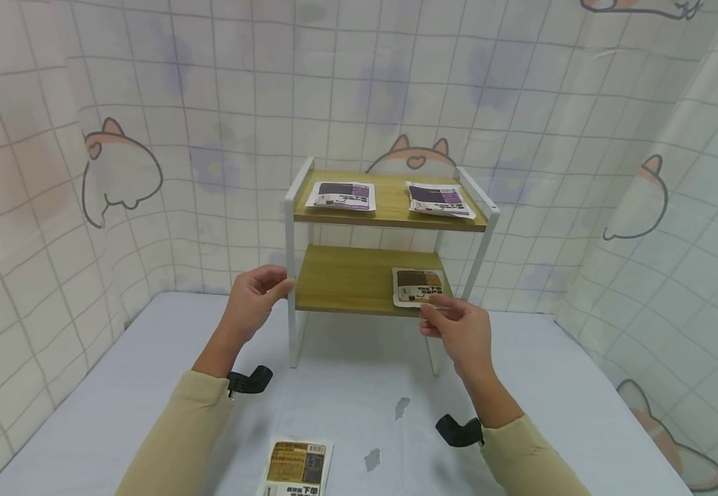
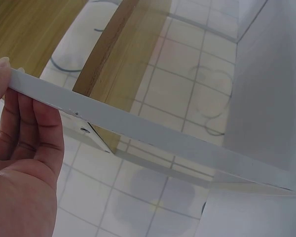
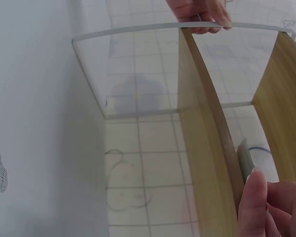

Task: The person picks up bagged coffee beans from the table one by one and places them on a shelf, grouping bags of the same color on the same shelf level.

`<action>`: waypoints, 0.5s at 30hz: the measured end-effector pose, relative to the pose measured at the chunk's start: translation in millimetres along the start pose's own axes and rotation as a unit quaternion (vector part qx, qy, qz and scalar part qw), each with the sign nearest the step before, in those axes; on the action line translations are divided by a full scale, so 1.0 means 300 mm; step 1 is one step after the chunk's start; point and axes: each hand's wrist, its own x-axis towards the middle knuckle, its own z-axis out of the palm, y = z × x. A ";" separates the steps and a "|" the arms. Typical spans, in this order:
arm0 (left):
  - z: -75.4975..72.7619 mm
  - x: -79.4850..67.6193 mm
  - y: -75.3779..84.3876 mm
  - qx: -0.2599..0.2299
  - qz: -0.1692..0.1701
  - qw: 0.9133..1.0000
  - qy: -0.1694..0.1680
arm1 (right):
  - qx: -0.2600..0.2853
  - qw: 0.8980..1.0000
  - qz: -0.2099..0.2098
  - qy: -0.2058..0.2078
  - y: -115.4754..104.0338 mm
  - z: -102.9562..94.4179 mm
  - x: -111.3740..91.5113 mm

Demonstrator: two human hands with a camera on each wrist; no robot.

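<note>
A two-tier shelf rack with wooden boards and a white frame (image 1: 291,248) stands on the table. My left hand (image 1: 253,300) grips its left front post, thumb on one side and curled fingers (image 2: 27,123) on the other. A brown-and-white packet (image 1: 417,286) lies at the right of the lower board (image 1: 343,279). My right hand (image 1: 461,334) pinches this packet's near right corner at the board's front edge. In the right wrist view the thumb (image 3: 254,197) lies along that edge, and only a sliver of the packet (image 3: 245,160) shows.
Two purple-and-white packets (image 1: 342,196) (image 1: 439,200) lie on the upper board (image 1: 390,180). Another brown-and-white packet (image 1: 298,468) is on the white tabletop (image 1: 346,386) near the front. Two grey patches (image 1: 373,459) mark the cloth. A gridded curtain (image 1: 229,138) surrounds the table.
</note>
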 end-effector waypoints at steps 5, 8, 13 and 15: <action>0.001 0.001 -0.001 0.000 0.000 1.000 0.001 | 0.000 1.000 -0.002 0.005 -0.004 0.004 -0.003; 0.001 0.001 0.001 -0.002 0.000 1.000 0.002 | 0.001 1.000 -0.002 0.005 -0.007 0.006 -0.007; 0.002 0.002 -0.001 -0.003 -0.002 1.000 0.002 | 0.003 1.000 -0.007 0.000 -0.011 0.006 -0.021; 0.001 0.002 -0.003 -0.003 -0.001 1.000 0.002 | 0.003 1.000 -0.014 -0.002 -0.011 0.005 -0.027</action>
